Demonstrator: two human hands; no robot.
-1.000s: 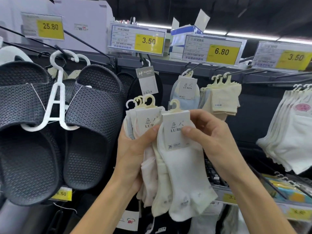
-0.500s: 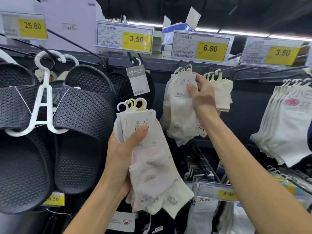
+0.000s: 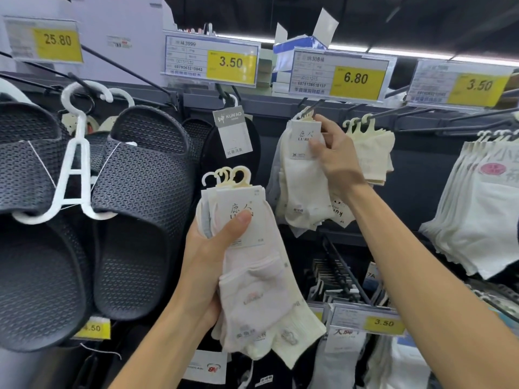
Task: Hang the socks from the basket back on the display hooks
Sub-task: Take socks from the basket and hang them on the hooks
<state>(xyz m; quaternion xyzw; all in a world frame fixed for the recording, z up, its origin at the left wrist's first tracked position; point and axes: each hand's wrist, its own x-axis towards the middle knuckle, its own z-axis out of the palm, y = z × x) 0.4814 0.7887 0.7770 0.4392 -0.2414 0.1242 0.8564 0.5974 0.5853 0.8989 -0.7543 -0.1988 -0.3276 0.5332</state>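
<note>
Far left of the 6.80 price tag hang big black rubber slides, their surface dimpled all over, tied to a white plastic hanger. Well right of the tag and lower, a thick row of folded white socks hangs soft and flat.

Below and left of the tag, the left hand grips a bundle of pale knitted ankle socks. The thumb is pressed across the paper card and the fingers are curled behind.

Straight under the tag, the right hand pinches the card of one white sock pair. That pair's cream plastic hanger loop is up at the black metal display hook; I cannot tell if it is threaded on. Just right of that hand hang ribbed cream socks.
</note>
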